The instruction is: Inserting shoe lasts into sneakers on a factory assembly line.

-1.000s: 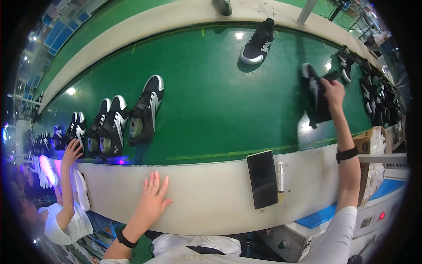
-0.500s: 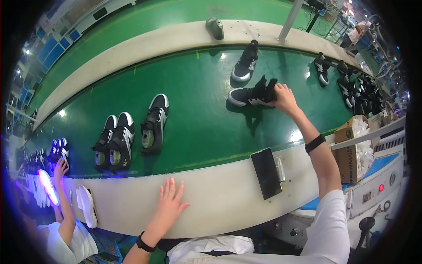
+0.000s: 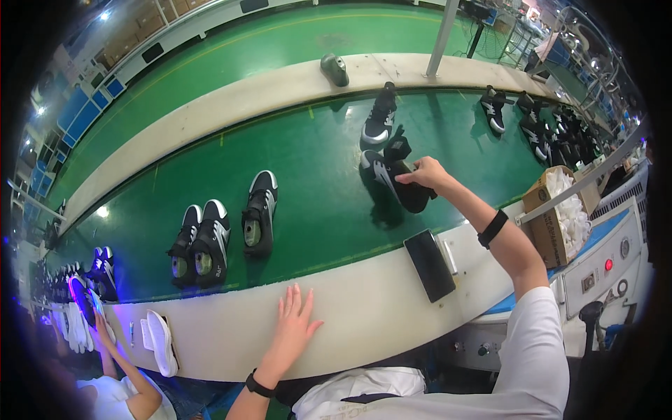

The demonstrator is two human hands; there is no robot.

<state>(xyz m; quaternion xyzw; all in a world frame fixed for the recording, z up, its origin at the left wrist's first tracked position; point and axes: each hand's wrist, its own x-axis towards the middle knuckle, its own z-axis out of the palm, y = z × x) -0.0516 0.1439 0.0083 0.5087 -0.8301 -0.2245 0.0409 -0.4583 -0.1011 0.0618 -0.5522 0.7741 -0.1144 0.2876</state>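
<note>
Head view, right hand [image 3: 422,173] gripping black sneaker [image 3: 392,180] (over green belt [image 3: 315,175]), left hand [image 3: 292,329] flat, open, well apart.

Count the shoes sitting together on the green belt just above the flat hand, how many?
3: a pair side by side and a single shoe just right of it, all above the left hand.

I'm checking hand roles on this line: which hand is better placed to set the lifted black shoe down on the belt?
Right. The right hand already grips the black shoe over the green belt; the left hand lies flat on the cream ledge.
</note>
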